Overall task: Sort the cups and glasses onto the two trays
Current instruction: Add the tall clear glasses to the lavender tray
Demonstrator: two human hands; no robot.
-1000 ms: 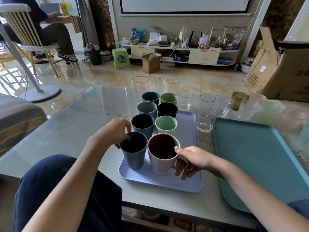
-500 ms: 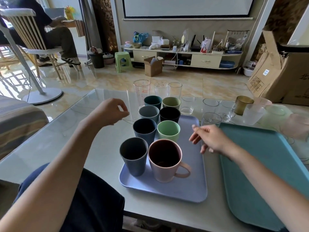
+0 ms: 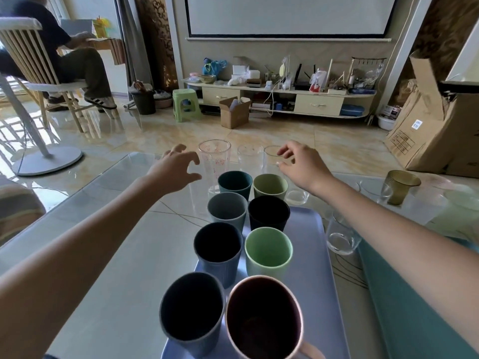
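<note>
Head view, looking down the tabletop. We have eight opaque cups in two columns on the lilac tray, which sits at the near middle of the tabletop; the pink mug is nearest us. The teal tray lies along the right edge and, as far as we can see, carries nothing.

Three tall glasses stand upright in a row at the far edge, beyond the lilac tray: the printed glass on the left, a plain glass in the middle, and a third glass on the right. Shorter glasses and an amber tumbler stand toward the far right corner, and one short glass sits between the two trays.

Left hand: fingers spread and curved, holding nothing, just left of the printed glass with thumb and fingers facing its wall. Right hand: likewise spread and empty, at the right side of the third glass, fingertips near its rim; we cannot tell whether they touch.

Judgement: each hand is nearest its own outer glass. Both glasses have their long axes vertical, so a side grasp around the wall suits, followed by a carry rightward to the teal tray. The middle glass stands close between them and could get knocked.
</note>
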